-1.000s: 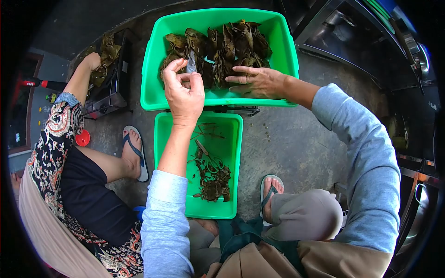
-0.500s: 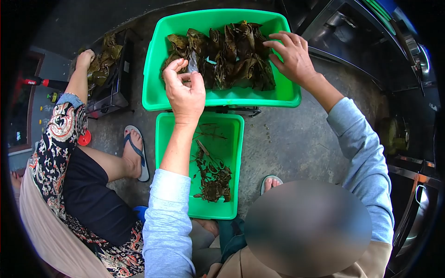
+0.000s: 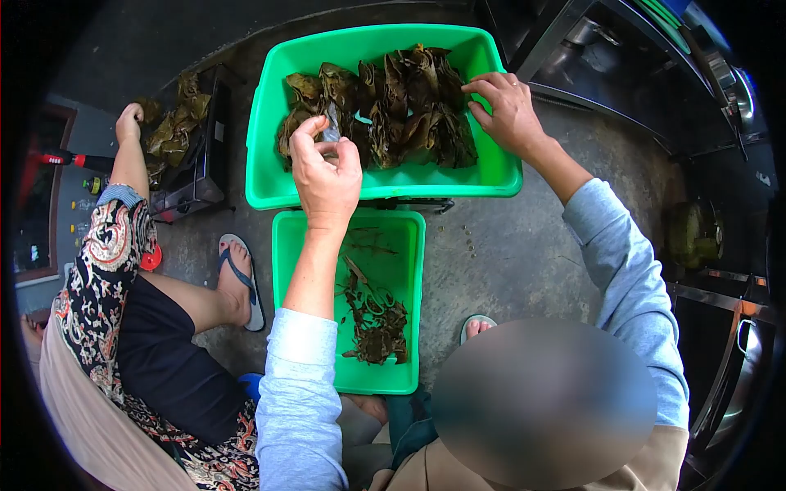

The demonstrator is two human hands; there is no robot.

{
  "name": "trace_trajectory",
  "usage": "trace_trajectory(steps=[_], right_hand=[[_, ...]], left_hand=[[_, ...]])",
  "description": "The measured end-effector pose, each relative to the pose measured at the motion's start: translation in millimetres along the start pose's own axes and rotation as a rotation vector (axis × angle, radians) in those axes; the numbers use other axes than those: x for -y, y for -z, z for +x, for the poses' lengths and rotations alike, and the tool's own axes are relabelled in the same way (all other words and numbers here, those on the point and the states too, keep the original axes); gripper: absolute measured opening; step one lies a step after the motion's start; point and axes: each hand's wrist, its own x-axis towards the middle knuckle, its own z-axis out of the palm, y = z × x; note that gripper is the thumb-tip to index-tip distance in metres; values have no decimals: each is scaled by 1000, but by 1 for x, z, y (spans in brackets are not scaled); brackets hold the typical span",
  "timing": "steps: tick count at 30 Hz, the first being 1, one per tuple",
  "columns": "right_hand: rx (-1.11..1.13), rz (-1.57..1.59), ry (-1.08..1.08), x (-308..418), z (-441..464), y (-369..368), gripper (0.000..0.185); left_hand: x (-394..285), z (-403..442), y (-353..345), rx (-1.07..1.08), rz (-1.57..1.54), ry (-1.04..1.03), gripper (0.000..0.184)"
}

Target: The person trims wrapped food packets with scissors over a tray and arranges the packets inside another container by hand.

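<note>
My left hand (image 3: 326,173) is over the front left of a green plastic tub (image 3: 385,194), thumb and fingers closed on a small strip of clear plastic (image 3: 332,123). Dark leaf-wrapped bundles (image 3: 395,98) stand packed in rows inside the tub, right beyond that hand. At the right end of the rows my right hand (image 3: 506,110) is open, fingers bent and thumb apart. Its fingertips are at the outermost bundle (image 3: 449,82); whether they touch it I cannot tell.
A second green tub (image 3: 419,303) in front holds scissors (image 3: 378,301) and dark leaf scraps (image 3: 378,340). On the left, another person's hand (image 3: 128,123) is beside leaf bundles (image 3: 176,131) on a black stove-like stand (image 3: 201,184). Metal kitchen units (image 3: 585,61) line the right.
The view has shifted slightly. My right fingers have drawn closer together at the end bundle. My left hand keeps its pinch on the plastic. The other person's hand has moved off their bundles.
</note>
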Motion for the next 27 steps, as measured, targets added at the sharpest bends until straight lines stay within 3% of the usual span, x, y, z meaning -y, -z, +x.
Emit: trace_trajectory(steps=[18, 21, 27], right_hand=[[25, -80, 50, 3, 0, 1, 21], [28, -107, 34, 7, -7, 3, 17], [48, -100, 23, 4, -17, -2, 18]], left_hand=[[1, -2, 2, 14, -20, 76, 38], [4, -7, 2, -19, -19, -19, 35], [4, -15, 1, 25, -59, -19, 39]])
